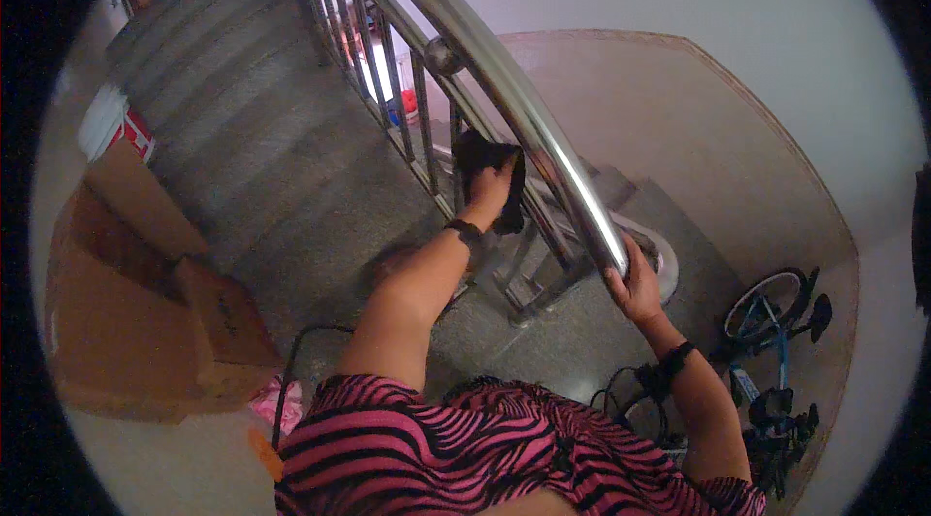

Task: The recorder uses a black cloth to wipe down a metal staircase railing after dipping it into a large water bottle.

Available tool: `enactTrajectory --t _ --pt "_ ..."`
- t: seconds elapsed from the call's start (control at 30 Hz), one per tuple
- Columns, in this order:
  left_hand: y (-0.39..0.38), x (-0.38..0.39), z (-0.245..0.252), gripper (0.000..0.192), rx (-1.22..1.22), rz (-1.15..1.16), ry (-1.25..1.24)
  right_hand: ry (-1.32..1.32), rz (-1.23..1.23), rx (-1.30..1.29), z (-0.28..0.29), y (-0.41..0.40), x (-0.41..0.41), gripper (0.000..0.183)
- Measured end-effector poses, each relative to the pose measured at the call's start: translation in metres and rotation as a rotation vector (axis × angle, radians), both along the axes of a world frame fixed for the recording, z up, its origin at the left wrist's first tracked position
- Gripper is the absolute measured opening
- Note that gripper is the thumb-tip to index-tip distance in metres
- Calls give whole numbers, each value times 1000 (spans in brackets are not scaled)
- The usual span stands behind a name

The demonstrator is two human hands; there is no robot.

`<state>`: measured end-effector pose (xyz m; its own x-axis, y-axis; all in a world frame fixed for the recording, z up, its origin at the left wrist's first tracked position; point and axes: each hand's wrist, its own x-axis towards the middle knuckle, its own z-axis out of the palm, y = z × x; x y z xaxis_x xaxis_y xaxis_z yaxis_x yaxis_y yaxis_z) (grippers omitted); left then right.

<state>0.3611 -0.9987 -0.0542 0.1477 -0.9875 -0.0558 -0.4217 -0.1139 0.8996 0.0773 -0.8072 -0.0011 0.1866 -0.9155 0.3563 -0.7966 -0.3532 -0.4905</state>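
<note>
My left hand (pixel 491 189) is closed on a black cloth (pixel 476 152), which lies against the lower metal rail and balusters of a staircase railing. Farther right, my right hand (pixel 637 279) grips the thick, shiny metal handrail (pixel 556 152) near its lower end, thumb and fingers on either side of it. Dark bands circle both wrists. A round metal ball (pixel 442 55) joins the handrail to the rail beneath it.
Grey stairs (pixel 254 101) rise at the upper left. A large cardboard box (pixel 131 341) stands at the left, with a white and red container (pixel 116 127) beyond it. A blue bicycle (pixel 774 341) leans by the wall at the right. Pink plastic (pixel 278 403) lies near the box.
</note>
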Motion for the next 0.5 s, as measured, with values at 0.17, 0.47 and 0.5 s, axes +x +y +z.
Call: enactTrajectory --t 0.17,0.47,0.5 --pt "7 4 -25 82 -85 148 274 -61 6 50 7 1 9 65" --pt "42 -67 -21 40 -162 277 299 -31 10 45 7 0 8 67" --pt "49 -71 -23 40 -155 274 298 -3 8 23 4 0 4 68"
